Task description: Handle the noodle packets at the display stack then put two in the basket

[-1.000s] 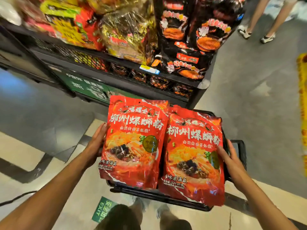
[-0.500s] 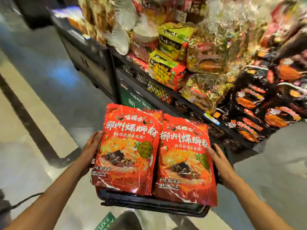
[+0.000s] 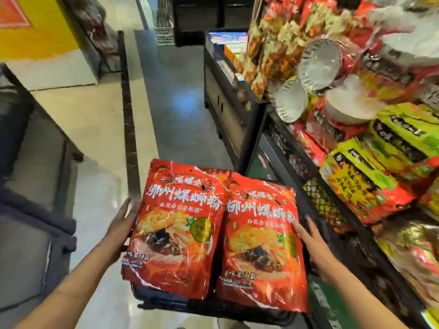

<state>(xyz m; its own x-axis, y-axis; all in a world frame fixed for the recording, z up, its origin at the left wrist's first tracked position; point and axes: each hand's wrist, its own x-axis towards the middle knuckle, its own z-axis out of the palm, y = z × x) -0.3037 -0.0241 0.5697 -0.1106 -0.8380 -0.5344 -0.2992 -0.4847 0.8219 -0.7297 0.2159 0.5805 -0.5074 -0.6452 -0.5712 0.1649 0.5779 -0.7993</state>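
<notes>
**Two Noodle Packets Carried on a Black Crate Along the Aisle**

Since the earlier frames the view has swung left: the display shelf now lies along the right edge, and a long stretch of aisle floor opens ahead. Both packets sit as before.

Nearest the camera, the black crate [image 3: 213,309] shows only its near rim and is carried at waist level. Two red packets rest on top of it, side by side and tilted toward the viewer. The left packet [image 3: 175,229] overlaps the inner edge of the right packet [image 3: 263,248].

Hand pose: the left hand [image 3: 120,231] lies flat against the outer edge of the left packet, fingers extended forward. The right hand [image 3: 316,243] mirrors it on the right packet, fingers straight, tips on the packet face. Neither grip is closed; both hands press inward with extended fingers.

Risk: the packets appear loose and glossy, held only by side pressure. A loss of inward pressure, or a further tilt of the crate, is likely to let one slide off the near rim. The display shelf [image 3: 280,148] stands just beside the right forearm; contact with it could dislodge the load.

Farther off, yellow-green packs [image 3: 380,167] and white bowls [image 3: 319,64] fill the shelf. The aisle floor [image 3: 175,96] extends beyond.
</notes>
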